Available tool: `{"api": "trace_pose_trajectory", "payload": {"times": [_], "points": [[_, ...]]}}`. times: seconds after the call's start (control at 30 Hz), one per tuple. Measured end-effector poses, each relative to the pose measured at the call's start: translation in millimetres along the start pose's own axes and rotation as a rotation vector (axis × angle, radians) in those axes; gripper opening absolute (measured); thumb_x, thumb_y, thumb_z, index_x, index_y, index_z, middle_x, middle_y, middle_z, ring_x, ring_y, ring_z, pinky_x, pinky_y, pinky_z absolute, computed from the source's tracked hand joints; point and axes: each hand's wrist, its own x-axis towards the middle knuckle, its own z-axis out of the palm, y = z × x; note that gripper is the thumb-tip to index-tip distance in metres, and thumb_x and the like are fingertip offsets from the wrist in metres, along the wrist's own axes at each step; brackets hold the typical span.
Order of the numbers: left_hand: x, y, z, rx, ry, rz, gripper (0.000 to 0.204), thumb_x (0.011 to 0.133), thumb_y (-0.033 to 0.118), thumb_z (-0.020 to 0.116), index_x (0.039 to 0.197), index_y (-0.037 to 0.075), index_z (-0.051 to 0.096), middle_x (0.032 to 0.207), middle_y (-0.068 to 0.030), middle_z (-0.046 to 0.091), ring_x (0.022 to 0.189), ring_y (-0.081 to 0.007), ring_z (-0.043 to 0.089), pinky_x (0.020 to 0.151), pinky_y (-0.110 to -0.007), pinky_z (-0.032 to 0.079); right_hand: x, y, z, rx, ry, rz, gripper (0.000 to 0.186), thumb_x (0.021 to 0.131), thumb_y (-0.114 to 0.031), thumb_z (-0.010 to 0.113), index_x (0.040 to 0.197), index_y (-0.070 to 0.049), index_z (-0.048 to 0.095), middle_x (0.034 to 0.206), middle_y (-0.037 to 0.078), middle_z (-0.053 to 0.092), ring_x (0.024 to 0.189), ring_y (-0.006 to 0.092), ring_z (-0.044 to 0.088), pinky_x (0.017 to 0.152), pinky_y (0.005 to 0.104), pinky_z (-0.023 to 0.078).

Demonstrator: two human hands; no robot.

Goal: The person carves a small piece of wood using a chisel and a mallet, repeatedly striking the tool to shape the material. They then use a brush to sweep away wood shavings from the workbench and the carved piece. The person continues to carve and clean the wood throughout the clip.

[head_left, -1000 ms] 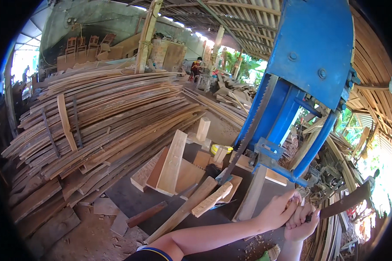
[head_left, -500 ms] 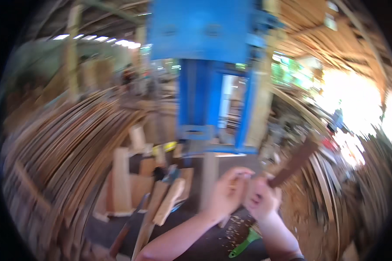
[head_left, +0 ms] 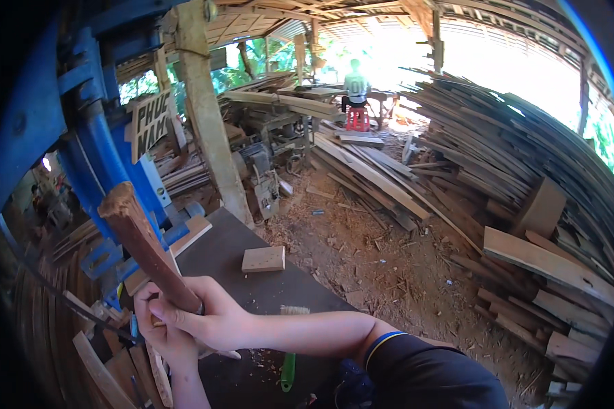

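Clenching both hands, right (head_left: 205,313) over left (head_left: 158,334), wooden handle (head_left: 147,249) is held above desk (head_left: 232,252); steady alignment needed next.

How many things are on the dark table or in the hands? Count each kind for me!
Wooden stick, held by both the left hand and the right hand: 1
Small wooden block on the dark table: 1
Green-handled brush: 1
Total: 3

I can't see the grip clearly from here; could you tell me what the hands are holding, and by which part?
Both the right hand and the left hand grip a reddish-brown wooden stick at its lower end; its rough upper end points up, free.
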Motion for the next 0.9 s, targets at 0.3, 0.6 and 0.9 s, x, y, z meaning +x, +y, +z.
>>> {"api": "trace_pose_trajectory", "payload": {"times": [0.3,0.6,0.9], "points": [[1.0,-15.0,-12.5,-0.07,-0.017,0.029,0.022,0.103,0.025,0.048,0.096,0.004,0.054,0.092,-0.0035,0.059,0.086,-0.0108,0.057,0.074,-0.025,0.045,4.0,-11.1,-3.5,-0.079,-0.012,-0.041,0.024,0.098,-0.023,0.061,0.105,0.0,0.059,0.086,0.001,0.063,0.079,0.0037,0.055,0.068,0.0227,0.046],[-10.4,-11.2,-5.0,0.186,0.137,0.098,0.027,0.102,0.027,0.042,0.107,0.003,0.055,0.095,-0.0045,0.056,0.083,-0.0128,0.055,0.068,-0.025,0.045,6.6,10.8,7.0,0.082,0.155,-0.079,0.018,0.096,-0.02,0.064,0.098,-0.003,0.061,0.079,-0.001,0.065,0.071,0.0028,0.057,0.061,0.0202,0.046],[-2.8,13.3,-8.6,-0.142,-0.162,-0.13,0.036,0.097,0.037,0.046,0.103,0.002,0.054,0.081,-0.0056,0.058,0.069,-0.0119,0.055,0.061,-0.025,0.043,6.2,-26.0,5.5,0.231,0.204,-0.047,0.02,0.095,-0.019,0.065,0.091,-0.003,0.053,0.071,0.0,0.059,0.054,0.0049,0.053,0.047,0.0214,0.039]]}}
